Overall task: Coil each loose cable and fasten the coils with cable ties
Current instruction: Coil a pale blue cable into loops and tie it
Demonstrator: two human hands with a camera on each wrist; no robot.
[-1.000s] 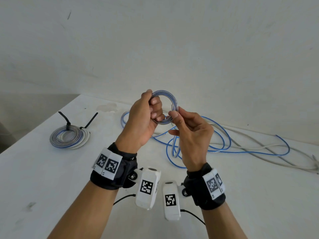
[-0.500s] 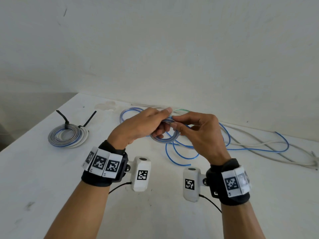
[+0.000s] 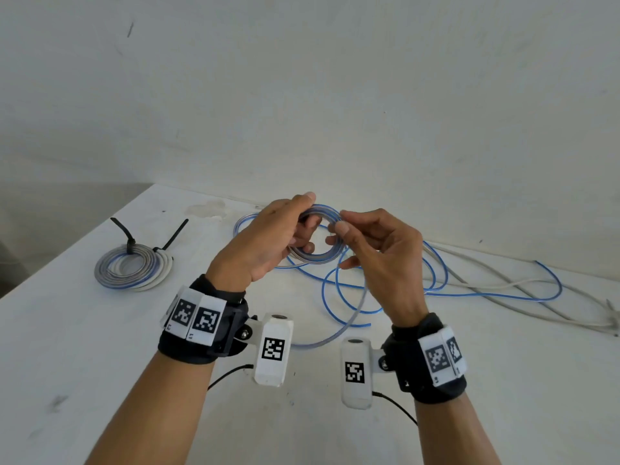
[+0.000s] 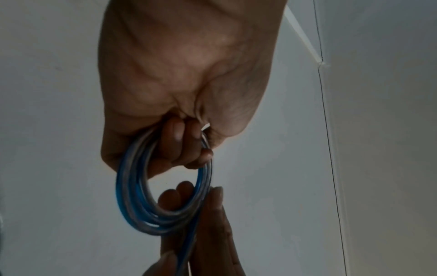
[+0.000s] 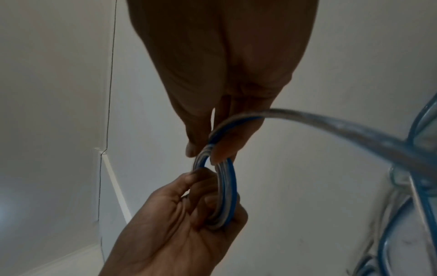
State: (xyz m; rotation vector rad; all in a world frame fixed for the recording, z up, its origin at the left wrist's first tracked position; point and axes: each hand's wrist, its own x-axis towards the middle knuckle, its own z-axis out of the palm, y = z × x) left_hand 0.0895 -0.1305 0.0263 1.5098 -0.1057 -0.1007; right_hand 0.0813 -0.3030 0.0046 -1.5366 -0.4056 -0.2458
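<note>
A small coil of blue and clear cable (image 3: 318, 260) (image 4: 139, 211) (image 5: 228, 188) is held above the table. My left hand (image 3: 268, 243) (image 4: 184, 145) grips its left side, fingers curled through the ring. My right hand (image 3: 372, 250) (image 5: 212, 147) pinches the coil's right side between thumb and forefinger. The loose rest of the blue cable (image 3: 349, 297) trails down onto the white table (image 3: 84, 347) and off to the right.
A finished coil (image 3: 132, 268) with two black cable ties (image 3: 129, 239) lies at the table's left. A loose grey-white cable (image 3: 523, 290) runs along the right, beside the wall (image 3: 335, 95). The table's left edge slants close to the finished coil.
Both hands rose from low near the table, lifting the coil. The right hand slid round to the coil's right side, laying on another turn.
</note>
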